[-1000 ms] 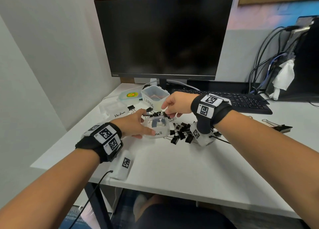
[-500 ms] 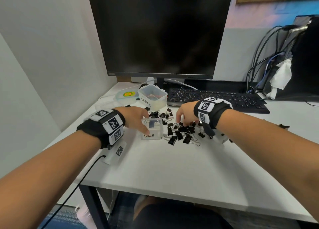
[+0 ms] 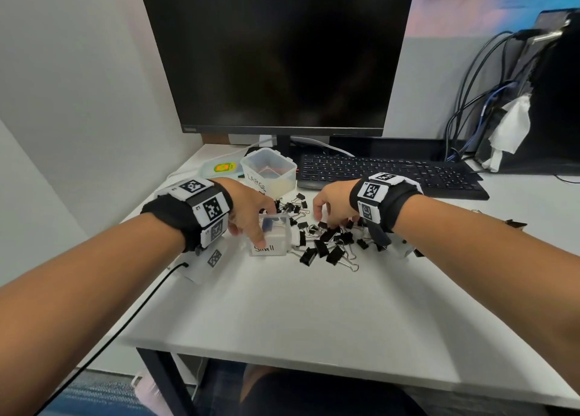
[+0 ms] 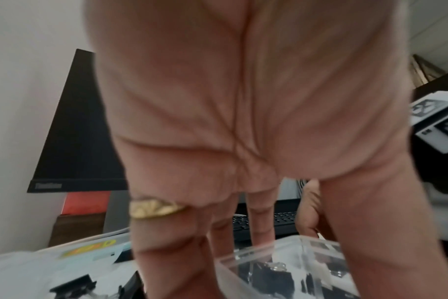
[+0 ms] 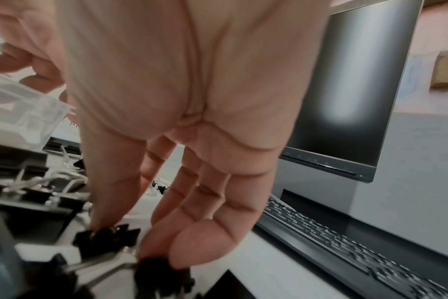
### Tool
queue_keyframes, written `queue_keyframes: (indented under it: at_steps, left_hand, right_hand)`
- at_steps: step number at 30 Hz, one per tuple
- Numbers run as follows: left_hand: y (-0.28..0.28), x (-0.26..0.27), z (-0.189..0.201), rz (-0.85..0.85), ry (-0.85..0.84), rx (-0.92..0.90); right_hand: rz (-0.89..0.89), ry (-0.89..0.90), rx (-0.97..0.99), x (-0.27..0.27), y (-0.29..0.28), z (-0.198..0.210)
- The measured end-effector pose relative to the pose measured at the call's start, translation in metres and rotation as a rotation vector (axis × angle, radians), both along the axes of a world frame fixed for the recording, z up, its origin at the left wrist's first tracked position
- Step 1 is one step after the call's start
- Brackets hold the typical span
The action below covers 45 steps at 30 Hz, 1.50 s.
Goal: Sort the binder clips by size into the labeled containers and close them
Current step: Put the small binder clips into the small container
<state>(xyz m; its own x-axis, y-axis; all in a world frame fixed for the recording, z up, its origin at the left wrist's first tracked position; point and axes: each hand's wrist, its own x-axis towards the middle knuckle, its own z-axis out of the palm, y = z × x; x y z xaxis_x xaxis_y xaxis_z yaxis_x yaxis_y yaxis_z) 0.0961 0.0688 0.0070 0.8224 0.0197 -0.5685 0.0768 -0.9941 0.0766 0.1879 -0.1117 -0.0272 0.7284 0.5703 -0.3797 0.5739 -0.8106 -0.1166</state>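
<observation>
The left hand [image 3: 251, 210] reaches over the clear container marked "Small" [image 3: 272, 238], its fingers on the far rim and its thumb down the near wall beside the label, so it grips the box from above; the left wrist view shows a gold ring [image 4: 155, 208] on one finger and a few black clips lying inside the container. Beyond this hand stands the open container marked "LARGE" [image 3: 270, 174], with a clear lid bearing a yellow-green sticker [image 3: 221, 167] just to its left. Between the two hands, and spreading under the right one, lies the pile of black binder clips [image 3: 326, 240] on the white desk [image 3: 314, 315], touching the right wall of the "Small" container. The right hand [image 3: 334, 204] hangs over this pile with fingers pointing down; in the right wrist view thumb and fingertips [image 5: 192, 242] close in on a small clip [image 5: 108, 234], but blur keeps me from telling whether they pinch it. Past the right hand sit a black keyboard [image 3: 392, 172] and a dark monitor [image 3: 276, 55].
</observation>
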Motion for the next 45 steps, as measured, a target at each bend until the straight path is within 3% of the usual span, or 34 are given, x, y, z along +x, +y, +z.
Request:
queue_keyframes:
  at_steps: [12, 24, 35, 40, 45]
  left_hand:
    - [-0.003, -0.004, -0.008, 0.063, -0.021, -0.148]
    - [-0.027, -0.017, -0.004, -0.042, 0.008, -0.143]
    - [-0.046, -0.011, -0.004, -0.068, -0.031, -0.262]
    - [-0.044, 0.007, 0.000, -0.085, -0.174, -0.098]
    - [-0.050, 0.020, -0.013, -0.243, -0.225, 0.066]
  right_hand:
    - [-0.031, 0.053, 0.061, -0.003, -0.002, 0.003]
    - [-0.045, 0.041, 0.057, 0.004, -0.011, -0.005]
    - [-0.095, -0.028, 0.003, 0.005, -0.024, -0.004]
    - [-0.104, -0.016, 0.062, 0.006, -0.032, -0.005]
    - [-0.079, 0.035, 0.094, 0.006, -0.033, -0.005]
